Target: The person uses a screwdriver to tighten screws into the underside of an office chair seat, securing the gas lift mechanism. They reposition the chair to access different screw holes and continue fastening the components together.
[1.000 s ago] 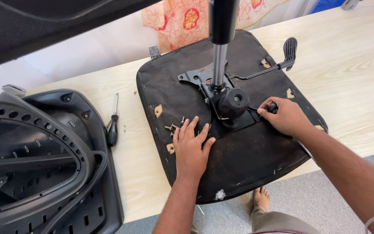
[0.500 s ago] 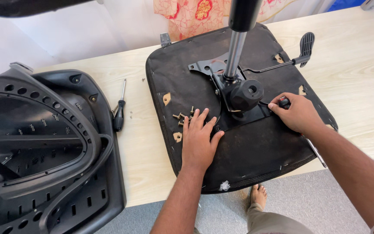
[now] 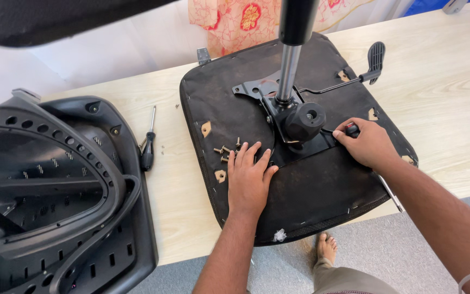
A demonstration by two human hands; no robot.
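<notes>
An upturned black chair seat lies on the wooden table. Bolted to its middle is a black metal mechanism with a gas cylinder standing straight up. My left hand lies flat on the seat, fingers spread, just right of several loose screws. My right hand is closed around a small black tool handle at the right edge of the mechanism. A lever with a black paddle sticks out to the far right.
A black plastic chair back covers the table's left part. A black-handled screwdriver lies between it and the seat. Flowered cloth hangs behind the table. A bare foot shows on the grey floor below the table edge.
The view has shifted a little, so everything sits further right and lower in the frame. Both hands stay on the seat in nearly the same places.
</notes>
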